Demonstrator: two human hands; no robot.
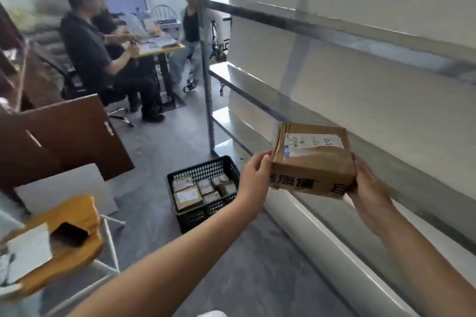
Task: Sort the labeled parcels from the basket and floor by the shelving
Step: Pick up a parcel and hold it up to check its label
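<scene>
A brown cardboard parcel point(313, 162) with a white shipping label on top is held in the air in front of the metal shelving point(334, 121). My left hand point(255, 175) grips its left side and my right hand point(371, 188) grips its right side, fingers curled under the box. On the floor below and to the left stands a black plastic basket point(203, 213) holding several more labeled parcels point(188, 197).
The shelving runs along the right, its grey upright post point(206, 72) near the basket. A brown wooden cabinet point(64, 136) and a yellow stool point(74, 234) with a dark phone and papers stand at left. Three people sit at a desk point(159, 46) in the background.
</scene>
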